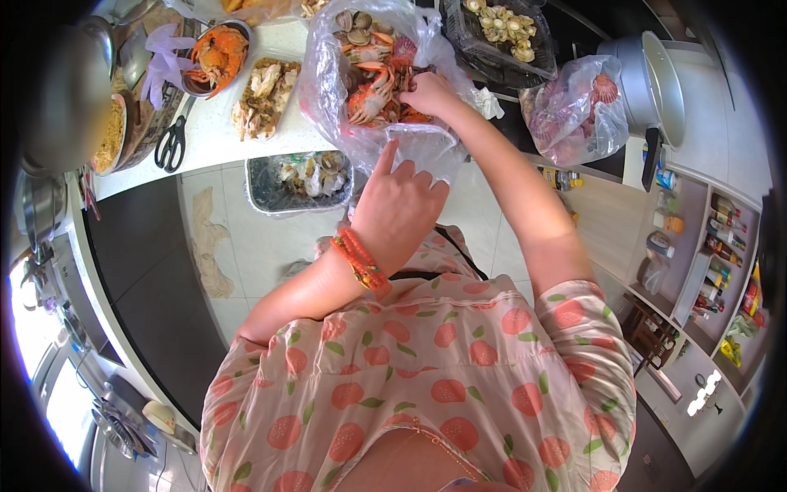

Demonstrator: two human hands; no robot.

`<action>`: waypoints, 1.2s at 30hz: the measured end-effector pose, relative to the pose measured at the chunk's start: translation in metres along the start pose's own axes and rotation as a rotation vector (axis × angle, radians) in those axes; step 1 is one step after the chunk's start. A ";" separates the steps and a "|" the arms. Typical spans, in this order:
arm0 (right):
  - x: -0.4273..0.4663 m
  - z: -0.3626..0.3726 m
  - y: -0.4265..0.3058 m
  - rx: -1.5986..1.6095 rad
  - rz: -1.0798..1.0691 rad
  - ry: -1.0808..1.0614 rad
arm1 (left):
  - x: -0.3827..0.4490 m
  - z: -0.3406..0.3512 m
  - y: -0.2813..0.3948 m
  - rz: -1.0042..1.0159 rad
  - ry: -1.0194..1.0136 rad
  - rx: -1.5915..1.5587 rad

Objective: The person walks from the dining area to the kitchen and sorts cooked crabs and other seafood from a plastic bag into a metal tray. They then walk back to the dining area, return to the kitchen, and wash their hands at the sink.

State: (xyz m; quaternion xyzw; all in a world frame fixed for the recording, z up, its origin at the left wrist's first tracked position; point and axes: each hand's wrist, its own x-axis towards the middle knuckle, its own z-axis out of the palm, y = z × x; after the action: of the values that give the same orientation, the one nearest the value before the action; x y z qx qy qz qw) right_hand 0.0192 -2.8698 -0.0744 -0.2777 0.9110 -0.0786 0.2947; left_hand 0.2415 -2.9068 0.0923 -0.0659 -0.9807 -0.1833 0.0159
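A clear plastic bag (pixel 320 74) lies spread on the worktop, holding cooked orange crabs (pixel 372 92), clams (pixel 359 27) and a purple scallop shell (pixel 404 48). My right hand (pixel 430 95) reaches in at the bag's right side, its fingers bent down among the crab pieces; what they touch is hidden. Over the bag's near edge is my left hand (pixel 399 203), index finger pointing forward and the other fingers curled; its palm side is hidden. Left of the bag, picked shellfish meat or shell pieces (pixel 264 98) lie in a clear tray. Farther left, a metal bowl (pixel 245 31) holds an orange crab (pixel 218 55).
Black-handled scissors (pixel 171 144) lie at the counter's left edge. A lined bin (pixel 258 190) with waste stands below. At the right are a plastic box (pixel 467 43) of shellfish meat, a bag of scallop shells (pixel 578 111) and a metal pot (pixel 664 92) with its handle jutting out.
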 end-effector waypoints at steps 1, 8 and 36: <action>-0.002 0.001 -0.001 0.075 -0.039 0.021 | 0.000 0.000 0.000 -0.005 0.000 -0.001; -0.047 -0.053 0.005 0.040 -0.166 0.040 | -0.004 -0.001 -0.002 -0.014 0.018 -0.010; -0.069 -0.176 0.090 0.805 -0.315 0.842 | 0.006 -0.018 -0.008 0.015 0.211 -0.081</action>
State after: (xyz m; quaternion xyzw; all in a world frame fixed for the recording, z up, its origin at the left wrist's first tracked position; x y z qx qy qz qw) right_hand -0.0782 -2.7606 0.0756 -0.2207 0.7960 -0.5631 -0.0243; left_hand 0.2344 -2.9196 0.1065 -0.0539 -0.9649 -0.2285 0.1179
